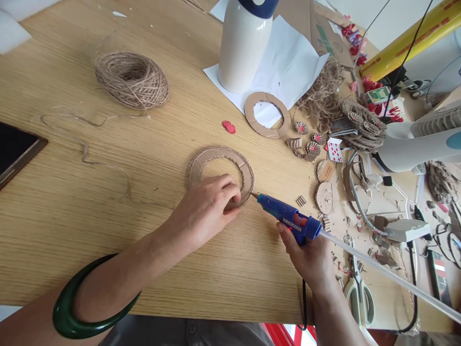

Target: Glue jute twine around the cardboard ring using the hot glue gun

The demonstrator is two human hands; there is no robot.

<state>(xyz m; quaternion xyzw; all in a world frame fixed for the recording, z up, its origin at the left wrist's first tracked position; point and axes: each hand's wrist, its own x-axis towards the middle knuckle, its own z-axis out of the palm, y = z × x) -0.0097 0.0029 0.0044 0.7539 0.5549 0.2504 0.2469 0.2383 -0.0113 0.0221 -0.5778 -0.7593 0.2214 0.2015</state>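
My right hand [311, 257] grips a blue hot glue gun [284, 214], a long clear glue stick [382, 271] running out of its back. The gun's nozzle points left and meets or nearly meets the right outer edge of a flat cardboard ring [225, 153], which has twine along its outer edge. My left hand [212, 206] is over the near side of this ring, thumb and fingers pinched on it; my fingers hide part of the band. A ball of brown twine [133, 81] lies farther back on the left, with a loose strand trailing across the table.
Beyond the ring are red discs [229, 127], a second cardboard ring [268, 115] and a white bottle [245, 45] on paper. On the right are scissors [356, 288], cardboard scraps, cables and a white fan [414, 144]. A dark phone-like device [16, 151] lies left.
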